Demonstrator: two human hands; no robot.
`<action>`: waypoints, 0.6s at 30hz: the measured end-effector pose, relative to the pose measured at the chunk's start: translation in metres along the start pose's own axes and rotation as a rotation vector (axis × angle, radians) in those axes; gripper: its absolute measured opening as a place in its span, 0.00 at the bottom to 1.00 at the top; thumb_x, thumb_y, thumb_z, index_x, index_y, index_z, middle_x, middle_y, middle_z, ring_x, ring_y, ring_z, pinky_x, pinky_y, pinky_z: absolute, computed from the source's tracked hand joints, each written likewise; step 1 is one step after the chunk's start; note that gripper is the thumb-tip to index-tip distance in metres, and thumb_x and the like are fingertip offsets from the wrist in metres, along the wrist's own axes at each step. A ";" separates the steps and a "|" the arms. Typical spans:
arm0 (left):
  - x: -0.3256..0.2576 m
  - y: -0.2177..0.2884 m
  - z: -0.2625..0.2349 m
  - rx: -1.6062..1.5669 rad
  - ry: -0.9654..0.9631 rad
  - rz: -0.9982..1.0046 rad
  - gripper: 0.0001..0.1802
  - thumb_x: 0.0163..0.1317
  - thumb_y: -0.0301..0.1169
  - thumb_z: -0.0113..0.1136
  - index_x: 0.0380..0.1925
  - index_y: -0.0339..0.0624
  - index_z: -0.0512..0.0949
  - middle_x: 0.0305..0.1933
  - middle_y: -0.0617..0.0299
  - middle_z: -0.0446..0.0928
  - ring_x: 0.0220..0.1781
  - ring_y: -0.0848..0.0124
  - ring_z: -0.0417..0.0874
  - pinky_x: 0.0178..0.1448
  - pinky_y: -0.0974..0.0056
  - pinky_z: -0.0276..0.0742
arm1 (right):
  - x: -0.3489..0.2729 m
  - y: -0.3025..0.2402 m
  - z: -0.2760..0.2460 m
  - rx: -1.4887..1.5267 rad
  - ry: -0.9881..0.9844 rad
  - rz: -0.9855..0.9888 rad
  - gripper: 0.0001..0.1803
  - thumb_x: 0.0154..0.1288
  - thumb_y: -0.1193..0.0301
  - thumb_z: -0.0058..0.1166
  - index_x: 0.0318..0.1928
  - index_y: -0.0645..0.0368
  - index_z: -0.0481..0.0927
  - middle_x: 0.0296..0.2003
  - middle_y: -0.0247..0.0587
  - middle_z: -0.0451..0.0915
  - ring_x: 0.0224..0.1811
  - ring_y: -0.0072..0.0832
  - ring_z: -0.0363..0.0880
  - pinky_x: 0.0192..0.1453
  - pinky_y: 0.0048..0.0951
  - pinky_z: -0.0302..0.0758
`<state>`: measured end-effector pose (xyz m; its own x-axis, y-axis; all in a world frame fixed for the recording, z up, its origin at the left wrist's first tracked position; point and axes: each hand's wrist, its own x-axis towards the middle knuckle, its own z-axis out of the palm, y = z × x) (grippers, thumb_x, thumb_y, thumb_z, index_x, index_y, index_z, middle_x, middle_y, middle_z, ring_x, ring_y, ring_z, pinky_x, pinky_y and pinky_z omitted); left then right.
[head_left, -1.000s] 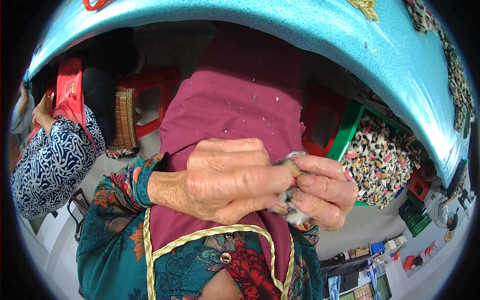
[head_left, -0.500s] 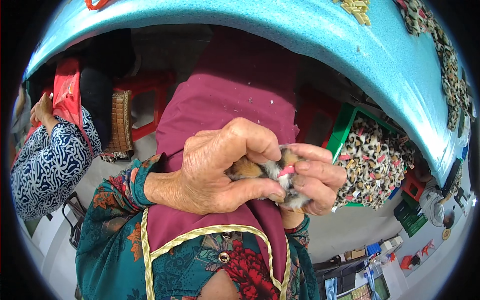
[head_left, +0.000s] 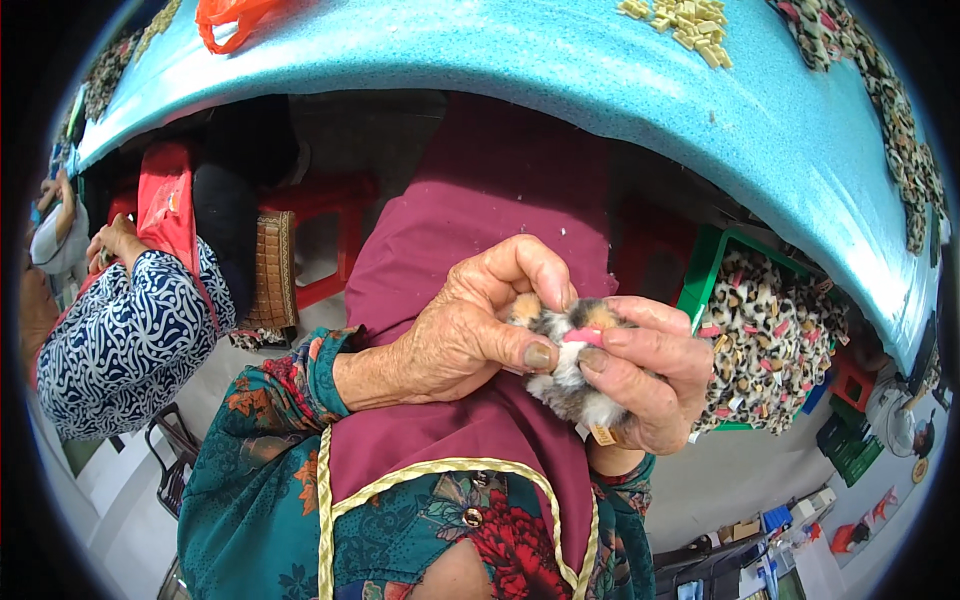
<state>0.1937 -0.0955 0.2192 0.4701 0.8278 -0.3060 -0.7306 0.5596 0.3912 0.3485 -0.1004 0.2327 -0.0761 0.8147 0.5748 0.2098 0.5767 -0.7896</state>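
Note:
Above my maroon apron (head_left: pixel 450 250), both hands hold a small furry plush piece (head_left: pixel 570 390) in white, grey and orange. My left hand (head_left: pixel 450 325) pinches its upper left side between thumb and forefinger, the thumb lying by the fur. Wrapped round the other side is my right hand (head_left: pixel 660 380), with fingertips pressed beside a pink strip (head_left: pixel 583 336) on the plush. A small tan tag (head_left: pixel 603 434) hangs from the lower end, under the right hand. The part of the plush inside my right palm is hidden.
A green crate (head_left: pixel 700 275) heaped with similar spotted plush pieces (head_left: pixel 765 350) stands to the right. Across the front curves a blue-covered table (head_left: pixel 450 50), bearing small tan pieces (head_left: pixel 697 28), an orange-red bag (head_left: pixel 225 20) and more plush. A person in a patterned sleeve (head_left: pixel 140 335) sits at left.
My left hand has moved from around the plush to a pinch at its edge, so more fur and the tag show. The whole view has shifted slightly, with more table visible.

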 end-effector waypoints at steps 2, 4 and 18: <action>0.001 0.001 0.000 -0.014 0.005 -0.013 0.20 0.44 0.25 0.72 0.34 0.45 0.69 0.35 0.62 0.75 0.42 0.70 0.77 0.47 0.66 0.74 | 0.000 0.002 0.002 -0.003 0.016 0.011 0.16 0.40 0.76 0.67 0.35 0.59 0.82 0.36 0.41 0.76 0.37 0.38 0.79 0.40 0.36 0.81; 0.000 0.003 0.001 -0.022 0.017 -0.024 0.20 0.44 0.24 0.72 0.34 0.45 0.69 0.36 0.61 0.75 0.42 0.71 0.77 0.47 0.67 0.73 | 0.000 0.003 0.002 -0.017 0.021 0.032 0.18 0.39 0.77 0.67 0.37 0.58 0.81 0.35 0.39 0.77 0.37 0.37 0.79 0.40 0.36 0.80; 0.004 -0.010 -0.018 -0.277 -0.086 -0.048 0.20 0.48 0.21 0.69 0.40 0.43 0.70 0.38 0.67 0.72 0.38 0.76 0.77 0.44 0.74 0.74 | 0.013 0.005 0.001 -0.104 -0.057 -0.076 0.19 0.36 0.75 0.67 0.35 0.62 0.81 0.33 0.42 0.78 0.33 0.36 0.80 0.37 0.34 0.80</action>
<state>0.1938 -0.0984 0.1987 0.5391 0.8077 -0.2387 -0.8083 0.5758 0.1229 0.3481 -0.0872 0.2359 -0.1505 0.7729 0.6164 0.3014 0.6297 -0.7160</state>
